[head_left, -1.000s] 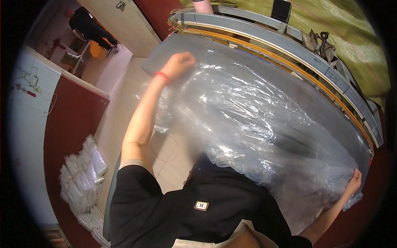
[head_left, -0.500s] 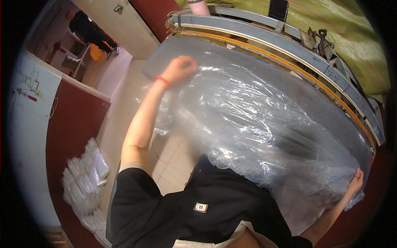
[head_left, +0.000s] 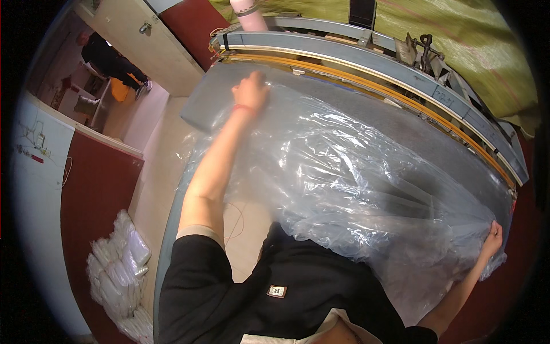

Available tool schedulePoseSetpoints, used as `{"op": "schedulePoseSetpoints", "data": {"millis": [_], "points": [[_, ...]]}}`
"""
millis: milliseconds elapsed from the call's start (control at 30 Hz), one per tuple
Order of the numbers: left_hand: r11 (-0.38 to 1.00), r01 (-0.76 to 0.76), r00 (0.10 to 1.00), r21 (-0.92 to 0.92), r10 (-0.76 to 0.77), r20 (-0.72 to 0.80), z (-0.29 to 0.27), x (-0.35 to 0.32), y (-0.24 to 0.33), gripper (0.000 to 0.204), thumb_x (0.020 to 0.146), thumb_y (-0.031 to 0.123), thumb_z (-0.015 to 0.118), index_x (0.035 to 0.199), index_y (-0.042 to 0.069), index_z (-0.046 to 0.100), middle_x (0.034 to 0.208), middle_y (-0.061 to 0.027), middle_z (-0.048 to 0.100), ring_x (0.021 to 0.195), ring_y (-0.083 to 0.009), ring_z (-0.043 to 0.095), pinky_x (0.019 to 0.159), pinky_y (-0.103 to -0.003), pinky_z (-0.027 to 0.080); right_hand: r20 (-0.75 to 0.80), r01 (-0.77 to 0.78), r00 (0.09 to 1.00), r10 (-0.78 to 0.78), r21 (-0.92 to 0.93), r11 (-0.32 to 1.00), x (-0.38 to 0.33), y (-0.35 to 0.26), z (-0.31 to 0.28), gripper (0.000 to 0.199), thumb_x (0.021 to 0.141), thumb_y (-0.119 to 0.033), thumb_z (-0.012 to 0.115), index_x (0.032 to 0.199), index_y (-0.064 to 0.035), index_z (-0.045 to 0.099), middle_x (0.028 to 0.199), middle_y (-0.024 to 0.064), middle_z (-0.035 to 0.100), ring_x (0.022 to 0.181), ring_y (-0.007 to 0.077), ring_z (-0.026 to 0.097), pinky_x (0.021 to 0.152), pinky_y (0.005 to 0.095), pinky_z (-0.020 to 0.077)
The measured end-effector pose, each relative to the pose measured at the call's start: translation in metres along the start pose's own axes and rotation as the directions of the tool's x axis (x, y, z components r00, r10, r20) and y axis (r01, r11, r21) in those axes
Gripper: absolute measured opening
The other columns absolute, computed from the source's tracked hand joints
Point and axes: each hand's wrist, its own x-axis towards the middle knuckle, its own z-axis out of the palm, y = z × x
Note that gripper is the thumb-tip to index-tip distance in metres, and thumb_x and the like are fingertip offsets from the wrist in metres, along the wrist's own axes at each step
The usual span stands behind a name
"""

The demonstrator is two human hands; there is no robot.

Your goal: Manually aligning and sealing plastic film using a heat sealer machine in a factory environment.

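Note:
A large, clear, crinkled plastic sheet (head_left: 344,155) lies over the grey padded work surface (head_left: 215,86) and hangs down its near side against my body. At the right end, the fingers of my right hand (head_left: 492,236) are closed on the gathered edge of the plastic sheet, and folds fan out from there. My left hand (head_left: 251,94), with a red band at the wrist, is at the sheet's far left corner, over the padded surface. Motion blurs its fingers, so their grip on the sheet cannot be made out.
Along the far edge runs a long metal bar (head_left: 344,49) with orange strips (head_left: 321,66). Behind it stand a pink bottle (head_left: 247,14) and a metal clamp (head_left: 425,51). Bundled clear plastic (head_left: 120,269) lies on the floor at left. A person (head_left: 109,60) stands beyond the doorway.
My left hand has turned and moved slightly over the sheet's far left corner. My right hand keeps its hold at the right end. The whole view has shifted a little.

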Motion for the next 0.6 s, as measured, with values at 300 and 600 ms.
{"op": "schedulePoseSetpoints", "data": {"millis": [300, 600], "points": [[0.99, -0.139, 0.982, 0.001, 0.137, 0.127, 0.007, 0.014, -0.007, 0.019, 0.074, 0.025, 0.058, 0.078, 0.008, 0.061, 0.078, -0.0121, 0.062, 0.079, -0.028, 0.059, 0.065, -0.036, 0.044, -0.026, 0.04, 0.999, -0.037, 0.122, 0.992, 0.025, 0.037, 0.007, 0.028, 0.084, -0.027, 0.054, 0.089, 0.0003, 0.058, 0.079, 0.0043, 0.059, 0.075, 0.0113, 0.051, 0.072, 0.0237, 0.04], [0.755, -0.123, 0.915, -0.644, -0.166, -0.369, 0.015, 0.039, 0.003, 0.015, 0.08, 0.016, 0.049, 0.075, 0.001, 0.047, 0.066, -0.0066, 0.049, 0.063, -0.0159, 0.047, 0.059, -0.03, 0.041, -0.409, 0.059, 0.91, 0.072, 0.298, 0.953, 0.099, -0.022, 0.047, 0.021, 0.083, -0.022, 0.054, 0.086, -0.0011, 0.057, 0.076, 0.0012, 0.055, 0.074, 0.0127, 0.05, 0.069, 0.0262, 0.0408]]}}
